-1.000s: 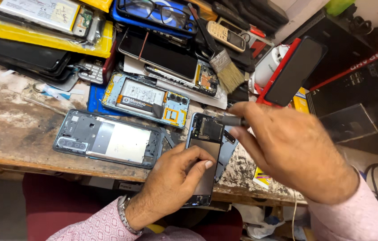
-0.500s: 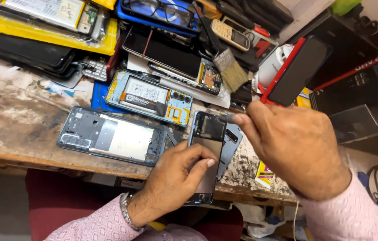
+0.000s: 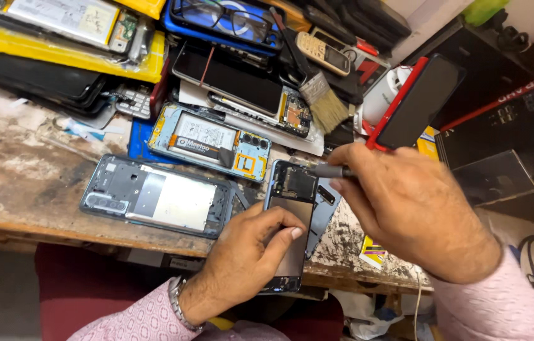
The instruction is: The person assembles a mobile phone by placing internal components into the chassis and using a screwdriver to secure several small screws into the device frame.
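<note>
My left hand (image 3: 245,259) grips an opened smartphone (image 3: 292,202) with its back removed, thumb pressed on the inner plate, holding it over the bench's front edge. My right hand (image 3: 406,208) holds a small screwdriver (image 3: 330,170) whose tip rests at the phone's top right corner. Under the phone lies a dark back cover (image 3: 327,208). Both wrists wear pink patterned sleeves, and a metal watch sits on the left wrist.
A worn wooden bench (image 3: 21,183) carries a stripped phone frame (image 3: 156,197), an open phone with battery (image 3: 213,142), a brush (image 3: 324,104), glasses on a blue case (image 3: 229,19), a keypad phone (image 3: 324,53) and a red-cased phone (image 3: 415,101) leaning at right.
My right hand has shifted slightly up and right, bringing the screwdriver tip to the phone's top corner. My left hand keeps its grip.
</note>
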